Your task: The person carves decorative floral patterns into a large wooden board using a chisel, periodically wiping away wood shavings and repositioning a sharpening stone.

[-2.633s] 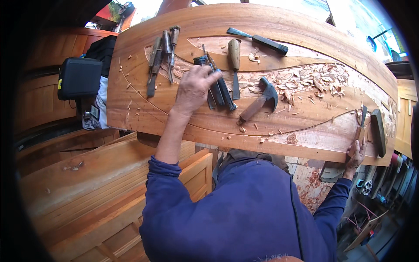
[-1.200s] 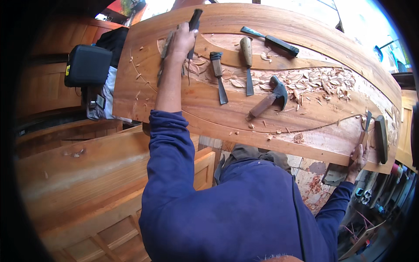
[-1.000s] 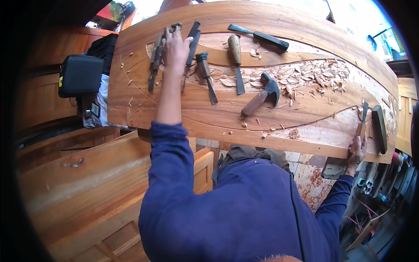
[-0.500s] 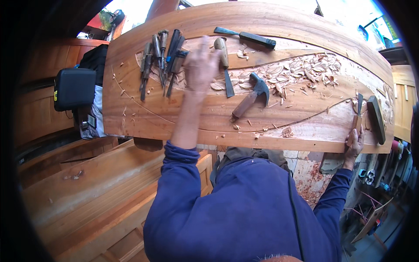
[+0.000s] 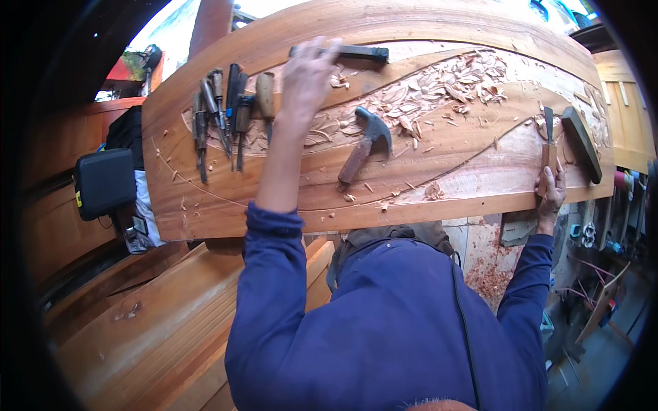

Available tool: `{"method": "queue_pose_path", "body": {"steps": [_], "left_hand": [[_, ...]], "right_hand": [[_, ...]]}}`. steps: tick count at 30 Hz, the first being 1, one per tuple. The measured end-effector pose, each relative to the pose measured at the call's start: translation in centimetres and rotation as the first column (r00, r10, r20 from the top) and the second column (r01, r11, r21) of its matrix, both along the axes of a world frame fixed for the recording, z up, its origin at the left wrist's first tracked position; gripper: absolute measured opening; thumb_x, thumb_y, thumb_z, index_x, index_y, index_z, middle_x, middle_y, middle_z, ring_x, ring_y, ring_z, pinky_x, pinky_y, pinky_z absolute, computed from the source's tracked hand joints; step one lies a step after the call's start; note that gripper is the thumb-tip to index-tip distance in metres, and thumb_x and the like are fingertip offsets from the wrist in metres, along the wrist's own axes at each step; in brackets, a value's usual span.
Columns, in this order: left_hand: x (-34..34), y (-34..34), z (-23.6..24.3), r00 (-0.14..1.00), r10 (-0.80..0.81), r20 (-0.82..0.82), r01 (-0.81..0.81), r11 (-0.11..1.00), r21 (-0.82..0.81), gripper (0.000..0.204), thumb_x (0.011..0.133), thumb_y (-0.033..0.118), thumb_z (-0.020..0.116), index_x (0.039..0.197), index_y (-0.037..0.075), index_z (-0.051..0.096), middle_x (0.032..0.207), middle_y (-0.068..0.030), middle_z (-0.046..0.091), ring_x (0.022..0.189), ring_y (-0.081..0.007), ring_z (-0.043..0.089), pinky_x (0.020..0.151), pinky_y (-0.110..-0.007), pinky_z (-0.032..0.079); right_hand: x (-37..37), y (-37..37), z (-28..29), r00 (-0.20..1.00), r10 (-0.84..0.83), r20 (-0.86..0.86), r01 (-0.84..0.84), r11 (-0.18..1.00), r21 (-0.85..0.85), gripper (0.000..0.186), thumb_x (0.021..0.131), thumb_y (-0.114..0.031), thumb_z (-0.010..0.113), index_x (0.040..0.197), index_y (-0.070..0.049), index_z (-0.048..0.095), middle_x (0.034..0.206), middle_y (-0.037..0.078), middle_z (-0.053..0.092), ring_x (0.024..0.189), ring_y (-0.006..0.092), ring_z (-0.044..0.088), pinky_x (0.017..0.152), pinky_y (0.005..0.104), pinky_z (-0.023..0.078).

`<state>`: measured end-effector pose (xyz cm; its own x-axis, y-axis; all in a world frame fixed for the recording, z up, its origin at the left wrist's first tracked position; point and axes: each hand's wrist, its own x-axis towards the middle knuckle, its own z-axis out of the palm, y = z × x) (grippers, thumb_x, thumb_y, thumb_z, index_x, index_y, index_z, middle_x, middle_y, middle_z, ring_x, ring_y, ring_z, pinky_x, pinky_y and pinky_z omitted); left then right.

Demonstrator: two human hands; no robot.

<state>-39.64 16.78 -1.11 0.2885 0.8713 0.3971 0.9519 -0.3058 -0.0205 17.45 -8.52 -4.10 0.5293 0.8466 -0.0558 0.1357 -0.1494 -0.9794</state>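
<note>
My right hand (image 5: pixel 551 190) is closed around the wooden handle of a chisel (image 5: pixel 549 156), its blade pointing away from me, at the right end of a carved wooden panel (image 5: pixel 425 200). My left hand (image 5: pixel 308 75) reaches across the panel with fingers stretched out and a little blurred. It is over one end of a dark-handled chisel (image 5: pixel 363 53) and hides part of it; whether they touch I cannot tell. Just left of that hand lies a chisel with a pale rounded handle (image 5: pixel 265 94). Several more chisels (image 5: pixel 212 103) lie bunched further left.
A claw hammer (image 5: pixel 362 152) rests mid-panel beside wood shavings and carved leaves (image 5: pixel 445 85). A dark, flat block (image 5: pixel 581 144) lies right of my right hand. A black case (image 5: pixel 105 183) sits off the panel's left end. Wooden boards (image 5: pixel 157 315) stand at lower left.
My left hand has moved across the panel, away from the pale-handled chisel to the dark-handled one farther back. My right hand still holds its chisel. The whole view has shifted slightly.
</note>
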Motion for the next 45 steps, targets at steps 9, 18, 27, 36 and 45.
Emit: {"method": "queue_pose_path", "body": {"steps": [9,18,27,36,45], "left_hand": [[4.3,5.3,-2.4,0.948,-0.309,-0.071,0.317,0.931,0.182,0.029,0.103,0.025,0.065,0.129,0.013,0.068,0.096,-0.0081,0.069,0.088,-0.0262,0.071,0.073,-0.042,0.059],[-3.0,1.7,-2.1,0.998,0.06,-0.01,-0.06,0.995,-0.074,0.03,0.101,0.031,0.072,0.115,0.005,0.073,0.105,-0.0203,0.073,0.097,-0.039,0.074,0.082,-0.051,0.061],[11.2,-18.1,-0.2,0.841,-0.436,0.322,0.47,0.882,-0.033,0.036,0.096,0.019,0.077,0.131,0.014,0.076,0.136,-0.0102,0.071,0.133,-0.0335,0.063,0.119,-0.045,0.047],[15.0,-26.5,-1.7,0.718,-0.519,0.465,0.654,0.731,-0.194,0.031,0.093,0.018,0.079,0.121,0.005,0.078,0.129,-0.0132,0.076,0.129,-0.03,0.068,0.112,-0.044,0.053],[26.3,-31.5,-0.2,0.423,-0.664,0.617,0.814,0.577,0.063,0.035,0.099,0.041,0.067,0.114,0.009,0.073,0.12,-0.0132,0.071,0.122,-0.0334,0.066,0.111,-0.053,0.051]], "right_hand": [[-0.9,-0.2,1.0,0.998,-0.063,0.01,0.063,0.998,-0.015,0.052,0.102,-0.019,0.07,0.149,-0.004,0.056,0.099,0.004,0.064,0.069,0.0091,0.06,0.056,0.0231,0.049],[-0.9,0.5,0.6,0.999,-0.028,-0.036,0.029,0.999,0.028,0.054,0.099,-0.018,0.074,0.148,0.0,0.058,0.101,0.004,0.069,0.068,0.0102,0.063,0.056,0.024,0.051],[0.6,-1.2,0.7,0.999,-0.018,-0.043,0.023,0.993,0.119,0.058,0.1,-0.017,0.075,0.152,-0.001,0.054,0.107,0.005,0.069,0.071,0.0087,0.064,0.058,0.0228,0.053],[-3.3,-6.3,4.8,0.802,0.04,-0.597,0.078,0.982,0.171,0.05,0.098,-0.015,0.076,0.139,0.001,0.054,0.106,0.012,0.07,0.081,0.0176,0.072,0.06,0.0292,0.061],[-12.4,-18.6,6.2,0.686,0.15,-0.712,-0.407,0.89,-0.204,0.057,0.113,-0.021,0.054,0.165,-0.01,0.033,0.094,0.005,0.066,0.061,0.0091,0.061,0.05,0.0241,0.051]]}}
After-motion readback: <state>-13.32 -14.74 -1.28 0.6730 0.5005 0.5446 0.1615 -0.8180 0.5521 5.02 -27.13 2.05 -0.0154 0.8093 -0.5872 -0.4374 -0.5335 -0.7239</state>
